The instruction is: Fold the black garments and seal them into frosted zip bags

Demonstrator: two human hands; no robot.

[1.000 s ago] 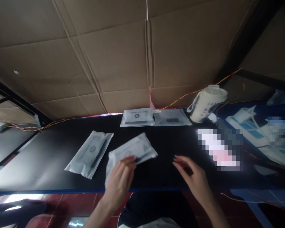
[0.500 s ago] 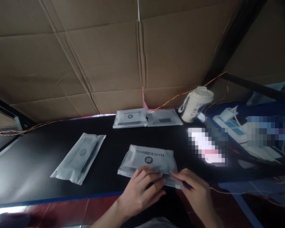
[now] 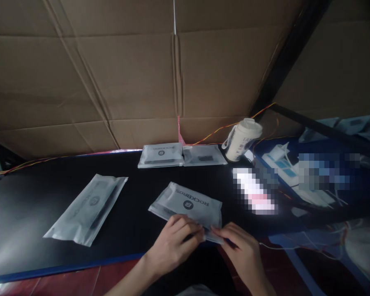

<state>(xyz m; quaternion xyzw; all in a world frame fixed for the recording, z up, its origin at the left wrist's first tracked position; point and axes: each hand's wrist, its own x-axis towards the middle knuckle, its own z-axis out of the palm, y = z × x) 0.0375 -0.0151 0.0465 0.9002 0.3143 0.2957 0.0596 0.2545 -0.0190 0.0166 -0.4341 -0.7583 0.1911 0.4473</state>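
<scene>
A frosted plastic pouch printed ROCKBROS (image 3: 197,205) lies at the front edge of the black table (image 3: 132,213), turned a little. My left hand (image 3: 180,238) is closed on the pouch's near edge, left of its near right corner, fingers bent over the edge. At that corner my right hand (image 3: 239,242) pinches the edge between thumb and fingers. The two hands are close together but apart. Another frosted pouch (image 3: 88,209) lies slantwise to the left, touched by neither hand.
Two more pouches lie side by side at the back, a printed one (image 3: 160,154) and one with a dark patch (image 3: 204,155). A white cup (image 3: 243,139) stands beside them. A pixelated bright object (image 3: 254,191) and a white power strip (image 3: 282,164) are at right.
The view has shifted, moving the table things left in the picture. The held pouch has turned slightly, its right side nearer me. Both hands remain on its near edge.
</scene>
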